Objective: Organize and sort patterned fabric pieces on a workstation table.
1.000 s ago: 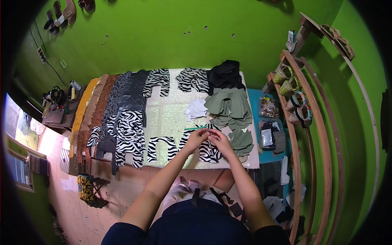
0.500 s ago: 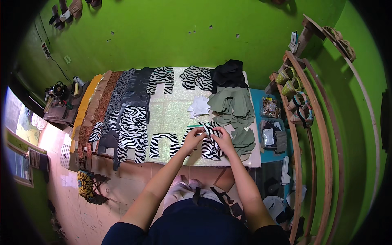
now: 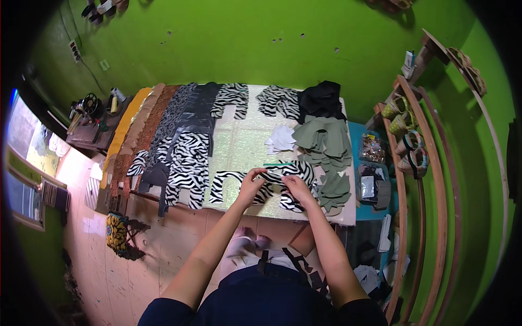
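Observation:
Near the front edge of the table, my left hand (image 3: 252,186) and my right hand (image 3: 297,188) pinch a small zebra-print fabric piece (image 3: 272,177) stretched between them. Beneath and behind it lie more zebra-print cutouts (image 3: 304,171), with a thin green strip (image 3: 276,164) along the far side. An arch-shaped zebra-print piece (image 3: 218,185) lies flat to the left of my left hand. Olive-green fabric pieces (image 3: 334,187) are heaped just right of my right hand. White pieces (image 3: 280,139) lie in a small pile beyond my hands.
Overlapping rows of yellow, brown, grey and zebra-print pieces (image 3: 187,169) cover the table's left side. Black fabric (image 3: 321,100) sits at the far right corner. A wooden rack (image 3: 417,163) with sandals stands on the right, beside plastic boxes (image 3: 373,148). A sewing machine (image 3: 89,108) is at far left.
The zebra-print piece, held more upright before, now lies stretched level between my hands, which have moved slightly apart. The whole view has shifted a little.

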Demonstrator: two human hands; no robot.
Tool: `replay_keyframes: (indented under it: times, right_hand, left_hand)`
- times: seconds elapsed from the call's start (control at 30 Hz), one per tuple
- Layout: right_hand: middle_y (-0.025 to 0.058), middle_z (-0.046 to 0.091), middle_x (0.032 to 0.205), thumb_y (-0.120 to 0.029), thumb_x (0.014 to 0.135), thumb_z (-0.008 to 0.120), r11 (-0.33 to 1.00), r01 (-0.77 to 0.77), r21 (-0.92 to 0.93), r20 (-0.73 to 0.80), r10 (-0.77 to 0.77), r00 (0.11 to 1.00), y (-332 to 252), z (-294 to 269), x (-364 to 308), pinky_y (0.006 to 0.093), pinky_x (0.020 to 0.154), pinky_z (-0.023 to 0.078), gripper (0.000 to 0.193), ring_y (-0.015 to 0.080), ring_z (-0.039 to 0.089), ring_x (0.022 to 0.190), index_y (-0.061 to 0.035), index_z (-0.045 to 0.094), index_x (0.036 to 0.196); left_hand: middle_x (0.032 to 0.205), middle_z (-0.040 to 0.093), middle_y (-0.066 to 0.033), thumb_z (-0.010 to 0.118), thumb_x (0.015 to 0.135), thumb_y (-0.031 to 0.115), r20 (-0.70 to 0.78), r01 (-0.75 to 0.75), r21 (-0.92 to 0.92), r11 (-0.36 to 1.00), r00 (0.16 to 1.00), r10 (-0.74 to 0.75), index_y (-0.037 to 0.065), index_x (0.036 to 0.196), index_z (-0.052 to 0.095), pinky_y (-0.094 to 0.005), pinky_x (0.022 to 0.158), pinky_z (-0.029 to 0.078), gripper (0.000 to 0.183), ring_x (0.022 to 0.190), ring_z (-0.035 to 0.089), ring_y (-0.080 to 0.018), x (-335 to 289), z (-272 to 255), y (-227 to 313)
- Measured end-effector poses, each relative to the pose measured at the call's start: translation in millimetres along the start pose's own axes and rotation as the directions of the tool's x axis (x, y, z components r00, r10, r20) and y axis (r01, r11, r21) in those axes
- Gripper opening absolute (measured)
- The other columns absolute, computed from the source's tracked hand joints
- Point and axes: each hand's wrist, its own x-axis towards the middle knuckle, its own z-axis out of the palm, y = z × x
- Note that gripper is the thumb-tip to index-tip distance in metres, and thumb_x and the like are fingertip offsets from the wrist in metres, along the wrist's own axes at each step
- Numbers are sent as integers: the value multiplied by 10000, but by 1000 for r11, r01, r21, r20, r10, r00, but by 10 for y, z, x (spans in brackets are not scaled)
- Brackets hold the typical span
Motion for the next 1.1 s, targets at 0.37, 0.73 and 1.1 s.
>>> replay_keyframes:
  times: [0.37,0.73,1.1]
  right_hand:
    - [59,569,701,-11,783,600,999,37,-24,212,-31,977,52,829,402,202,500,442,248,103,550,568,36,476,993]
    - [119,621,696,-261,681,694,723,23,-690,-71,-99,993,138,1404,639,354,616,467,244,270,604,667,-40,614,745]
    - [149,610,720,-209,712,658,702,-64,-710,-124,-35,992,107,1533,599,383,639,457,219,311,596,704,-18,568,769]
  left_hand:
    - [758,609,-77,638,744,85,-88,42,448,893,996,-3,1,1063,500,-260,586,471,357,646,596,-138,28,-1099,-74]
    - [693,603,-176,611,748,180,2,42,860,508,996,-84,-1,791,581,-383,636,469,189,689,598,-323,279,-1576,141]
    - [813,588,-214,576,773,159,150,-98,914,393,983,-105,-30,864,527,-428,702,453,215,790,577,-362,379,-1635,48]
